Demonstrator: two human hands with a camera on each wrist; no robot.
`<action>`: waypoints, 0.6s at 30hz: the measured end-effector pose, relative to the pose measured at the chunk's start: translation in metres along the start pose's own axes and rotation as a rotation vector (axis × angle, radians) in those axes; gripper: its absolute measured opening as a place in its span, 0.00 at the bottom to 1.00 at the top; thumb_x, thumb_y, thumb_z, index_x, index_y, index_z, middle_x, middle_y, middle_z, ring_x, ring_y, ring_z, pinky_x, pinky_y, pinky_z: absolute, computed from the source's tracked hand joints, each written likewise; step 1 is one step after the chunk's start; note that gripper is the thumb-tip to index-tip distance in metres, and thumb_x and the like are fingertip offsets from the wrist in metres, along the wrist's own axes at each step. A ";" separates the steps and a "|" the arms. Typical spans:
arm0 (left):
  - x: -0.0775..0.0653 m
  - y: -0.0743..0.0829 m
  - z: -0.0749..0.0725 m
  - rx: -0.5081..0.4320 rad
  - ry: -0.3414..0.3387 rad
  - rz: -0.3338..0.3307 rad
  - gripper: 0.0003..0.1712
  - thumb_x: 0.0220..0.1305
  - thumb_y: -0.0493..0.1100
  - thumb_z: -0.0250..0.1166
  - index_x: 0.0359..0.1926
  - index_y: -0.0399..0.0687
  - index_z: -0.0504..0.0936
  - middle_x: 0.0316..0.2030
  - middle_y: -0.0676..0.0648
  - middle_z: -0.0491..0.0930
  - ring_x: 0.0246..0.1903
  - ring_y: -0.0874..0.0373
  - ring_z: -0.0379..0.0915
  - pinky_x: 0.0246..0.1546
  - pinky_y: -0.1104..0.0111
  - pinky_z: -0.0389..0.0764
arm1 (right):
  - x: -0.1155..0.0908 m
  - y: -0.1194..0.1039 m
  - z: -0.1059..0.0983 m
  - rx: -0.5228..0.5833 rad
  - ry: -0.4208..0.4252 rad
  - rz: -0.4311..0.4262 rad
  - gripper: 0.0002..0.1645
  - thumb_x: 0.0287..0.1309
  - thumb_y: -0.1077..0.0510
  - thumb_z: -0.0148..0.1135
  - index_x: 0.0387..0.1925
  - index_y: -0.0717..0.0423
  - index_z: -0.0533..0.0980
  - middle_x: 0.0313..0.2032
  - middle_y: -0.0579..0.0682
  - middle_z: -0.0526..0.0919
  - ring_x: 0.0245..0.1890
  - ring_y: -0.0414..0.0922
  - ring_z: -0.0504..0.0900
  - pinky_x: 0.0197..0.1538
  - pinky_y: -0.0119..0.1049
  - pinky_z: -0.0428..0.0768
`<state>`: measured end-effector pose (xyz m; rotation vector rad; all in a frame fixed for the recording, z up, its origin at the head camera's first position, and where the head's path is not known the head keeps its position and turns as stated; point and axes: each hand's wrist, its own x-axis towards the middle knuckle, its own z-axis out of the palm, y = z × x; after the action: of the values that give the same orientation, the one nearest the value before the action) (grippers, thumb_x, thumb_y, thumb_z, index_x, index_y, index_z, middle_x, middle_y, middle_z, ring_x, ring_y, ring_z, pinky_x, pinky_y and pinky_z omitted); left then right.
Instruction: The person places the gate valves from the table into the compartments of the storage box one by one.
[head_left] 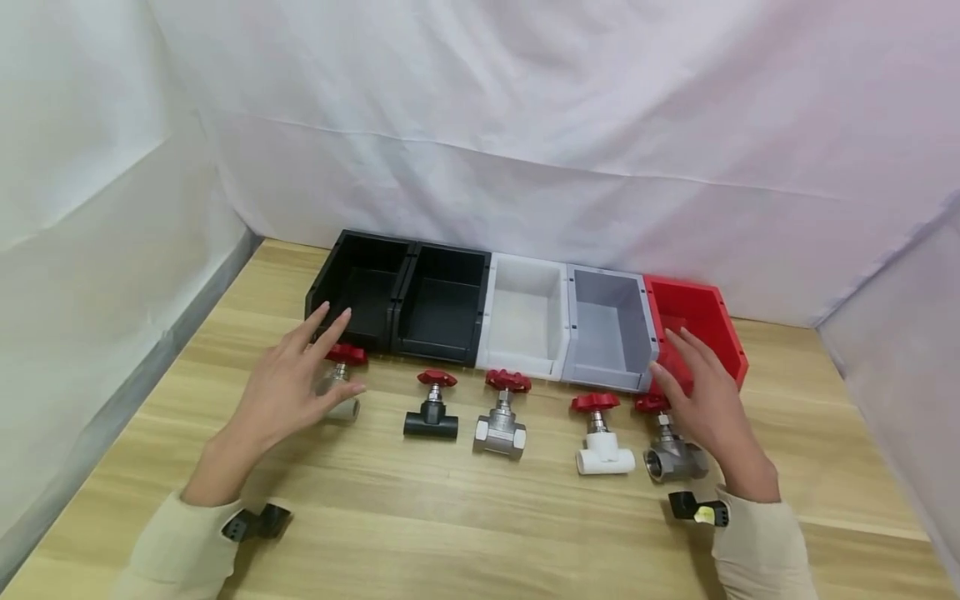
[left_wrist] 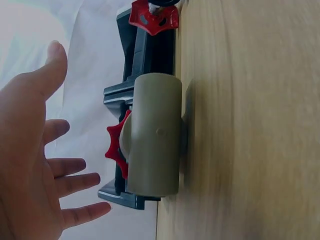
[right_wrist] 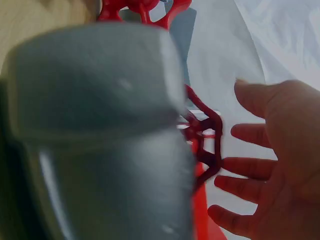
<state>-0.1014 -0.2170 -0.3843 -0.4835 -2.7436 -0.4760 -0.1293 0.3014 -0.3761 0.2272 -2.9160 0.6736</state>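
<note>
My left hand [head_left: 281, 398] hovers with spread fingers over a beige-grey plastic valve [left_wrist: 156, 135] at the left end of a row; its red handwheel [head_left: 347, 354] shows past the fingers. At the right end, my right hand [head_left: 708, 408] is held over a metal valve [head_left: 670, 461], fingers extended and holding nothing. That valve's body fills much of the right wrist view, its red handwheel [right_wrist: 209, 142] close to the fingertips. Between the hands lie a black valve [head_left: 431, 423], a silver metal valve [head_left: 500, 433] and a white valve [head_left: 605, 458], each with a red handwheel.
Behind the valves several bins stand side by side: a black bin [head_left: 390, 333] on the left, another black bin [head_left: 435, 348], a white bin [head_left: 517, 364], a grey bin [head_left: 603, 379] and a red bin [head_left: 731, 358]. White cloth [head_left: 525, 100] encloses the wooden table [head_left: 450, 533].
</note>
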 end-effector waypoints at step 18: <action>-0.008 -0.034 -0.006 -0.303 -0.034 -0.136 0.39 0.63 0.48 0.66 0.72 0.58 0.60 0.48 0.38 0.75 0.41 0.43 0.75 0.38 0.46 0.74 | 0.005 0.013 0.020 0.086 0.040 0.028 0.42 0.60 0.52 0.65 0.72 0.37 0.58 0.37 0.57 0.82 0.39 0.54 0.75 0.35 0.51 0.81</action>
<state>-0.1052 -0.2512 -0.3912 -0.3782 -2.7592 -0.9340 -0.1389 0.3035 -0.3981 0.1808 -2.8600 0.7987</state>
